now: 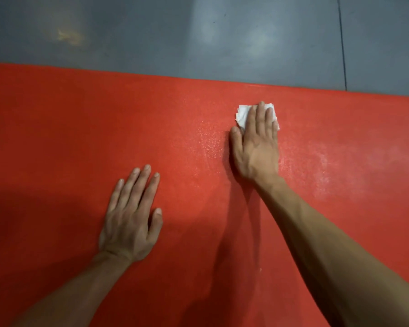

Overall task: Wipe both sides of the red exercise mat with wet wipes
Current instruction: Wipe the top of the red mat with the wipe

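Right hand [255,147] presses a wipe [242,115] flat-fingered near the mat [69,128]'s far edge — mid-wipe, seemingly; left hand [130,218] braces, fingers straight, empty. Next: sweep onward.

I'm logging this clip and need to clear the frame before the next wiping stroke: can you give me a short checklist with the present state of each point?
1. Folded white wet wipe under the right hand, fingers flat on it: ok.
2. Left hand pressed flat on the red foam exercise mat, bracing it: ok.
3. Mat lying flat on the grey floor, far edge unfolded: ok.
4. Damp sheen around the right hand shows that part wiped: ok.
5. Area near the left hand looks dry, not yet wiped: not ok.
6. Underside of the mat wiped: cannot tell.
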The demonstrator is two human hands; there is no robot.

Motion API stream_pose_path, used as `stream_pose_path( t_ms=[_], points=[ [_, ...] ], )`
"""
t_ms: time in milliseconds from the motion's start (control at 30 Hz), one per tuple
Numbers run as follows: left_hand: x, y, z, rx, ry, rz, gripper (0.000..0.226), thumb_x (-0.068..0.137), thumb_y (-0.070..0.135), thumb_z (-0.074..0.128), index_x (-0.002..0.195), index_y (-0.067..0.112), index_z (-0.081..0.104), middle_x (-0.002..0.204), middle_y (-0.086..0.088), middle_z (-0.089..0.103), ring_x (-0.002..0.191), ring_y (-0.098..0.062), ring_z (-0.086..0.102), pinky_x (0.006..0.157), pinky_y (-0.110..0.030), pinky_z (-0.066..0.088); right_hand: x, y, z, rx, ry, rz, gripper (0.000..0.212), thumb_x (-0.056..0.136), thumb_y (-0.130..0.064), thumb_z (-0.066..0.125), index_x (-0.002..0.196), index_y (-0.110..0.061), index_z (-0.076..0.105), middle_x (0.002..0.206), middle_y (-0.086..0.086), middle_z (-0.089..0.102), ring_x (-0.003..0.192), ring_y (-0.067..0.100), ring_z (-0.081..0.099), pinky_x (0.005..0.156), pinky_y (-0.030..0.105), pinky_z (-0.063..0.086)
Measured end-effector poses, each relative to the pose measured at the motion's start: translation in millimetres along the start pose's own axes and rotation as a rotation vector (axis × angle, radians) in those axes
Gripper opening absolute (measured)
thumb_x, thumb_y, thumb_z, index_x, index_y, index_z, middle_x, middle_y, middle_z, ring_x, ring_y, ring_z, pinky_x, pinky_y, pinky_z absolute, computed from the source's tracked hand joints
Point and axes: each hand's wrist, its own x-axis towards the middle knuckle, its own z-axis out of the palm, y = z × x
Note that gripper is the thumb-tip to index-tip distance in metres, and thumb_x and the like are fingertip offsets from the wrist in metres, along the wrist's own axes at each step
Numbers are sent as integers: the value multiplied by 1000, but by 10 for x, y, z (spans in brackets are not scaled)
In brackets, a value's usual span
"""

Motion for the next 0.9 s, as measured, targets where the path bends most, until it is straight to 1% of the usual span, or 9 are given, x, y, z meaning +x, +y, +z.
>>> stream_pose_path(
  t_ms=[133,200,267,400,467,533,600,800,900],
  points=[
    [-7,-7,-7,-4,6,6,70,94,33,40,160,10,35,170,-8,23,158,-26,18,127,-51,15,-140,-376,144,-40,-100,-434,67,107,-46,22,162,-7,18,170,11,10,158,26,2,129,42,4],
    [-1,-5,-2,-11,9,8,70,94,33,40,160,10,35,170,-8,23,158,-26,19,127,-52,16,-21,-203,94,-80,-110,-504,61,109,-42,21,163,-14,18,171,5,11,158,20,3,129,41,7],
    [3,-7,-2,-11,13,4,69,95,33,40,160,10,34,170,-8,24,158,-26,19,127,-53,17,162,36,39,-112,-52,-371,60,108,-40,17,163,-16,18,171,6,11,158,23,3,128,43,8],
    [-6,-22,7,-5,13,3,69,95,34,40,160,10,35,170,-9,25,158,-27,19,126,-54,19,476,60,-44,-17,21,195,65,107,-39,16,163,-6,9,170,16,2,158,32,-3,128,48,2],
    [-8,-23,12,-3,10,6,69,95,34,40,159,10,35,170,-9,25,158,-27,19,125,-55,20,508,-283,19,-28,4,147,67,106,-39,14,162,-2,7,170,19,0,157,36,-5,127,49,-1],
    [-10,-26,11,-5,8,6,68,96,35,40,159,9,35,170,-9,25,158,-27,20,125,-56,21,529,-549,84,-31,-53,-95,64,108,-38,15,162,-5,8,170,15,2,157,33,-4,128,47,-1],
    [-3,-30,11,-12,13,7,68,96,35,40,159,9,36,169,-9,25,158,-27,20,125,-56,22,628,-552,60,-44,-89,-219,60,110,-37,19,163,-9,12,171,9,7,158,26,0,128,42,2],
    [-9,-25,6,-10,17,3,68,95,34,42,159,11,36,170,-8,25,158,-26,20,126,-54,20,910,-96,-90,-68,-5,184,60,108,-32,23,160,-2,21,168,16,21,156,34,12,127,46,7],
    [-10,-22,9,-10,16,1,68,95,34,42,159,12,36,170,-8,26,158,-26,20,126,-53,20,941,-554,37,-71,-19,-49,54,105,-28,29,154,-3,35,158,17,40,149,35,30,124,44,16]
  ],
)
